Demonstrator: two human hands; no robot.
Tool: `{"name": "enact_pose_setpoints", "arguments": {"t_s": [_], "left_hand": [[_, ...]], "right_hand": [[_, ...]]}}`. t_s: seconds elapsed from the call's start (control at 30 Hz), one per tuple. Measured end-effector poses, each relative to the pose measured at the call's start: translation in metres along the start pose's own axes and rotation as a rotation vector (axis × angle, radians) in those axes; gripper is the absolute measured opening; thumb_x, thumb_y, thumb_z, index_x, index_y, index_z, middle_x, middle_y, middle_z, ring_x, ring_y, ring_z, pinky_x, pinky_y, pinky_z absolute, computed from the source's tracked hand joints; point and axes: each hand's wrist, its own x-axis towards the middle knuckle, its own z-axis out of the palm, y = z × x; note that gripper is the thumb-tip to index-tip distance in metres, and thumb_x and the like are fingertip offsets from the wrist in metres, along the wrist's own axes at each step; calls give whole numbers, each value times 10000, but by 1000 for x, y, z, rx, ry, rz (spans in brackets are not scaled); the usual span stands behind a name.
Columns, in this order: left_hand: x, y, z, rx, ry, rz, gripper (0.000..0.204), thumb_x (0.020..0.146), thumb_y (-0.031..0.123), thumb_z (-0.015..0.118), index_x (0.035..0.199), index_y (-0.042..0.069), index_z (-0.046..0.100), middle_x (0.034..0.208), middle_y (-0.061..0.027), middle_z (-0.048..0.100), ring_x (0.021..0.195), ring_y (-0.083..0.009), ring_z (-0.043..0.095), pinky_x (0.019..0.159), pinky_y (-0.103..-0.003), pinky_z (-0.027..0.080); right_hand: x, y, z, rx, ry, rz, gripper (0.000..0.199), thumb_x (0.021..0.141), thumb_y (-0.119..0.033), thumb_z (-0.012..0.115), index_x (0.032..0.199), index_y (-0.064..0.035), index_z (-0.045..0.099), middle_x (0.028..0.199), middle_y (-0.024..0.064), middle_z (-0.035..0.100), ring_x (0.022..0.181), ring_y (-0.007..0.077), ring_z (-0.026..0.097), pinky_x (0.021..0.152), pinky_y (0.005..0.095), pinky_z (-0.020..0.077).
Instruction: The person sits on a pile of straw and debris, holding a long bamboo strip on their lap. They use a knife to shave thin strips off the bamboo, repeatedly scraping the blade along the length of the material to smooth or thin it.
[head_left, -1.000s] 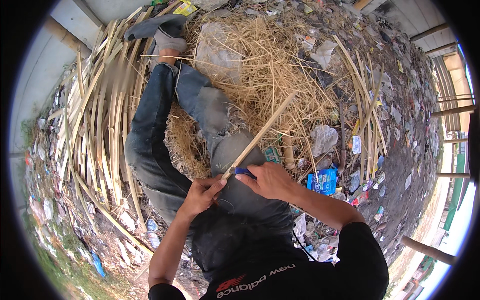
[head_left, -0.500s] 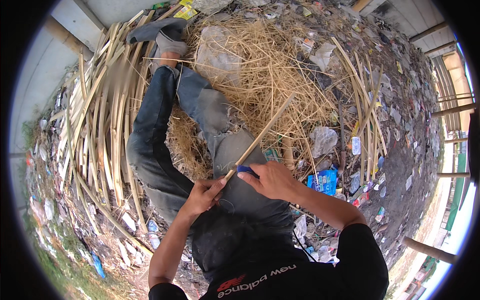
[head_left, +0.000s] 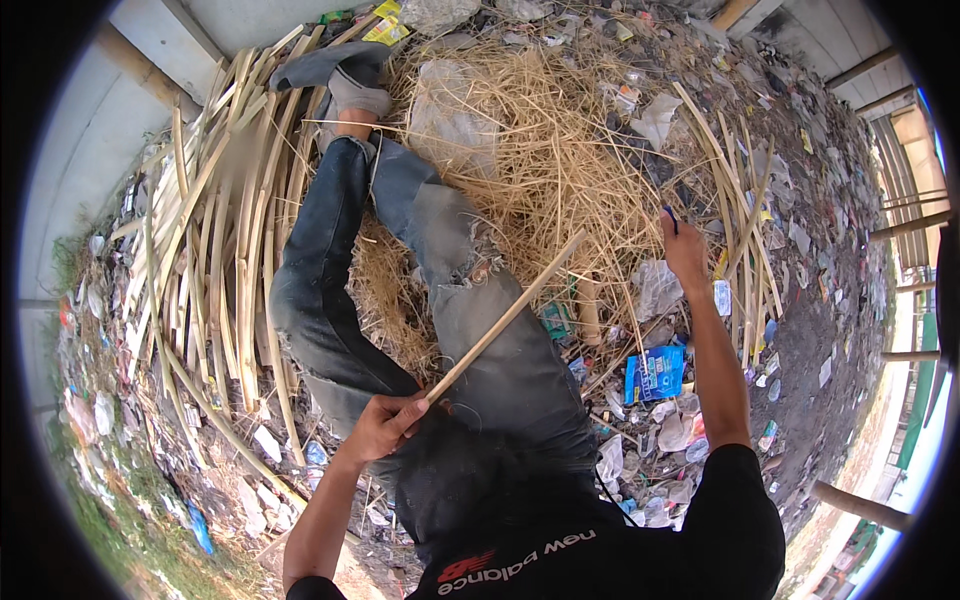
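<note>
My left hand [head_left: 385, 428] grips the near end of a long bamboo strip [head_left: 510, 315] that slants up and to the right across my knee. My right hand [head_left: 684, 250] is stretched out far to the right, closed around a small dark-handled knife [head_left: 669, 216] whose tip points up. A thin shaving seems to trail from the strip toward that hand, though I cannot tell for sure. My legs in grey jeans [head_left: 470, 330] lie over a heap of straw-like bamboo shavings [head_left: 540, 170].
A pile of split bamboo strips [head_left: 215, 270] lies at my left. More strips [head_left: 745, 240] lean at the right. Litter covers the ground, including a blue packet [head_left: 655, 375] and plastic scraps. A grey wall [head_left: 150, 90] runs along the upper left.
My right hand has swung away from the strip, out to the right with the knife. My left hand stays on the strip's near end.
</note>
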Motion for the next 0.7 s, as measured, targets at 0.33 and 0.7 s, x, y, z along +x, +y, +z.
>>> {"name": "enact_pose_setpoints", "arguments": {"t_s": [0.33, 0.7], "left_hand": [[29, 13, 32, 71, 47, 142, 509, 1057, 431, 651, 910, -45, 760, 640, 10, 551, 607, -70, 501, 575, -287, 417], [24, 17, 31, 173, 67, 114, 520, 1042, 389, 684, 1351, -29, 676, 713, -26, 636, 688, -72, 554, 645, -286, 473]], "right_hand": [[-175, -156, 21, 191, -426, -615, 526, 1056, -456, 591, 797, -6, 675, 574, 181, 586, 571, 391, 637, 554, 483, 476], [-131, -126, 22, 108, -441, -531, 578, 1062, -535, 532, 881, -20, 721, 621, 213, 630, 645, 433, 667, 627, 519, 516]]}}
